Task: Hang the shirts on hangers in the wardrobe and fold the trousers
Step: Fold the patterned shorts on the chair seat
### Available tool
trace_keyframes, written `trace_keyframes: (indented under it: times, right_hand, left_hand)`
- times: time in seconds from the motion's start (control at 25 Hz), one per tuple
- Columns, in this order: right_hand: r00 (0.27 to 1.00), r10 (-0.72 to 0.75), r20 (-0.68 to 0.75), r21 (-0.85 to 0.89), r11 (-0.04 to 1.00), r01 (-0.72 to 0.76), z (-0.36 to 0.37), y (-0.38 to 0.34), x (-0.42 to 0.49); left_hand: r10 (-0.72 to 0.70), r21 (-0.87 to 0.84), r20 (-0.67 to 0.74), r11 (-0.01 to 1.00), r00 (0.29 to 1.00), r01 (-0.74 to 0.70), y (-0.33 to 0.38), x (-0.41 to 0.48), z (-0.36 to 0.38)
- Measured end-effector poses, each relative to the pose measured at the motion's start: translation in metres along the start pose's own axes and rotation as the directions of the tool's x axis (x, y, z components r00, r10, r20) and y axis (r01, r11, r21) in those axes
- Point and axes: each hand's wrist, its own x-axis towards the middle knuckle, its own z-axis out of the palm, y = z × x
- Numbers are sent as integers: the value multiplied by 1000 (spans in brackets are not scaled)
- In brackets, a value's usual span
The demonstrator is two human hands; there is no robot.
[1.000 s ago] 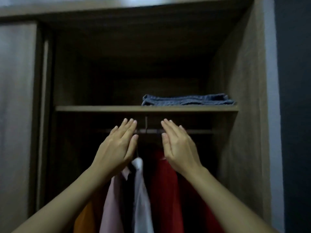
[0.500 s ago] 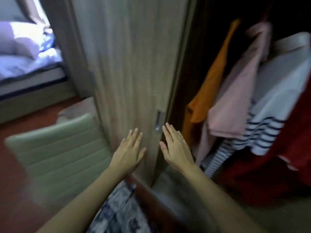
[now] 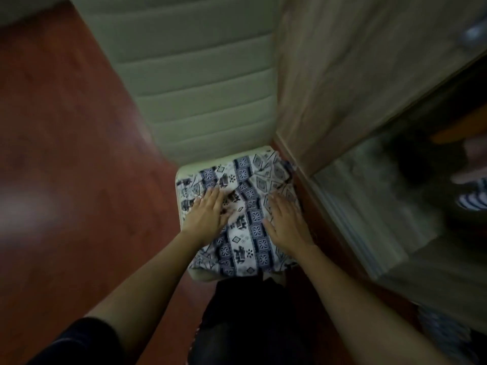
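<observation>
Head view, looking steeply down; edges blurred.

Floor [image 3: 66,154]: red-brown wood, covering the left side of the frame.

Wardrobe door [image 3: 355,75]: pale wood grain, upper right, its lower edge just beside the chair seat. To its right the wardrobe interior [image 3: 382,201] is open and dim. At the far right edge hang an orange garment [image 3: 466,129] and a striped garment [image 3: 474,200], both blurred.

Chair [image 3: 200,83]: pale green, ribbed backrest at top centre, standing between the floor and the wardrobe door. The light seat rim shows at the left and near edges.

Patterned garment [image 3: 253,238]: white cloth with dark blue bands and figures, lying on the chair seat and covering most of it. The cloth is rumpled near the left hand, and its near edge hangs slightly over the seat front. Whether it is a shirt or trousers cannot be determined.

Left hand [image 3: 208,214]: palm down on the left part of the garment, grip released, fingers straight and pressing the cloth.

Right hand [image 3: 286,225]: palm down on the right part of the garment, grip released, fingers extended flat. The hands lie apart, with a band of the pattern between them.
</observation>
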Motion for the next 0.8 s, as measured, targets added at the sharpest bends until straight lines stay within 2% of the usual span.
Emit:
trace_keyframes:
  times: [0.2, 0.28, 0.48, 0.6, 0.68, 0.8]
  right_hand:
    - [984, -74, 162, -56, 995, 84, 54, -5, 51]
    - [981, -125, 147, -58, 989, 135, 70, -18, 83]
    - [946, -284, 156, -83, 951, 299, 97, -75, 165]
    - [932, -340, 127, -116, 928, 355, 103, -109, 206]
    - [937, -315, 153, -114, 936, 334, 107, -125, 224]
    - [962, -230, 144, -140, 958, 250, 110, -137, 235]
  left_hand:
    - [-190, -120, 73, 973, 979, 198, -45, 0, 76]
    - [-265, -192, 121, 939, 957, 284, -57, -3, 104]
    - [-433, -416, 193, 777, 881, 473, -77, 0, 152]
    - [-437, -567, 272, 647, 857, 510, -87, 10, 165]
    - [-436, -667, 258, 565, 862, 486, -94, 15, 169]
    - [-474, -701, 182, 552, 861, 452, -105, 18, 161]
